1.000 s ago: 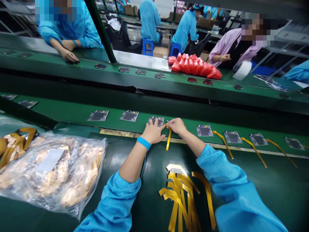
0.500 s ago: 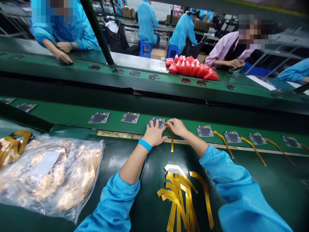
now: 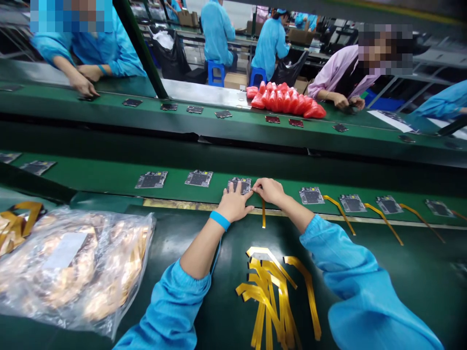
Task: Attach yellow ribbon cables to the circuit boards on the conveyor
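Green belt point(image 3: 109, 177): left hand point(image 3: 235, 204) half covers circuit board point(image 3: 240, 184) (strip's point(image 3: 263, 218) top hidden).

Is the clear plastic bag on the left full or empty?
Full: the clear plastic bag bulges with coiled gold strips visible through the film, lying on the dark bench.

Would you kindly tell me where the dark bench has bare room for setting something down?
Bare bench lies right of the loose yellow strips, below the belt edge. A narrower patch sits between the plastic bag and the left forearm. The near belt is crowded with boards.
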The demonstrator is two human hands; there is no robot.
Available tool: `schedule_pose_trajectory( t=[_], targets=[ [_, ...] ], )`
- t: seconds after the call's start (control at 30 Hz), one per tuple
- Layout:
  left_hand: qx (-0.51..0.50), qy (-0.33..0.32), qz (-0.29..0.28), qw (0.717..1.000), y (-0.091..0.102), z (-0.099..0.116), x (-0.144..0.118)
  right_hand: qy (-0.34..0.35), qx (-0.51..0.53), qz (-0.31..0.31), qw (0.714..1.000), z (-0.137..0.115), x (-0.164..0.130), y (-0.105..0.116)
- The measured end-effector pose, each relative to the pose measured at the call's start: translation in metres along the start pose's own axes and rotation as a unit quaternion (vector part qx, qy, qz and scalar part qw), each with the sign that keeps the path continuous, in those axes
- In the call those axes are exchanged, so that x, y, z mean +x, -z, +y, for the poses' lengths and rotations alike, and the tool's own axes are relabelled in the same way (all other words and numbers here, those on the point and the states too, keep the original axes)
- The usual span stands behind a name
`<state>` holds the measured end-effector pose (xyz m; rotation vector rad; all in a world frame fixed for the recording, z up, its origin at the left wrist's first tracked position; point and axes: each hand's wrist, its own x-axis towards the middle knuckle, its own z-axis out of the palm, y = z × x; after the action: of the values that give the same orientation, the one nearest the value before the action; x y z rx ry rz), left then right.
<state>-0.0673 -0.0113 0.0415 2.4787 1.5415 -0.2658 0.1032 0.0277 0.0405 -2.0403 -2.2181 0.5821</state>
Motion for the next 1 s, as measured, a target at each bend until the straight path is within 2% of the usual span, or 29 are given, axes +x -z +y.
schedule_pose_trajectory(
  t=[0.1, 0.27, 0.4, 0.53, 0.67, 0.83, 0.9, 1.0],
  targets=[
    [-0.019, -0.008, 0.011, 1.0, 0.002, -0.003, -0.001, 0.002, 0.011, 0.004, 1.0, 0.006, -0.003, -0.001],
    [-0.054, -0.008, 0.07, 0.996, 0.006, -0.018, -0.002, 0.03, 0.075, 0.047, 0.996, 0.03, -0.022, 0.001],
    [-0.059, 0.013, 0.089, 0.994, 0.007, -0.033, -0.001, 0.08, 0.112, 0.018, 0.99, 0.04, -0.057, 0.005],
    [-0.068, 0.033, 0.116, 0.99, 0.005, -0.05, 0.0, 0.173, 0.102, -0.064, 0.978, 0.03, -0.101, 0.003],
    [-0.058, 0.086, 0.129, 0.986, 0.003, -0.069, 0.0, 0.256, 0.067, -0.135, 0.955, 0.01, -0.133, -0.006],
    [-0.057, 0.152, 0.092, 0.982, -0.004, -0.088, -0.001, 0.308, -0.022, -0.184, 0.933, -0.009, -0.143, -0.016],
    [-0.057, 0.155, 0.076, 0.983, -0.005, -0.091, -0.001, 0.322, -0.052, -0.194, 0.925, -0.012, -0.141, -0.016],
    [-0.043, 0.146, 0.084, 0.985, -0.003, -0.091, -0.004, 0.331, -0.078, -0.196, 0.92, -0.013, -0.139, -0.016]
  ],
)
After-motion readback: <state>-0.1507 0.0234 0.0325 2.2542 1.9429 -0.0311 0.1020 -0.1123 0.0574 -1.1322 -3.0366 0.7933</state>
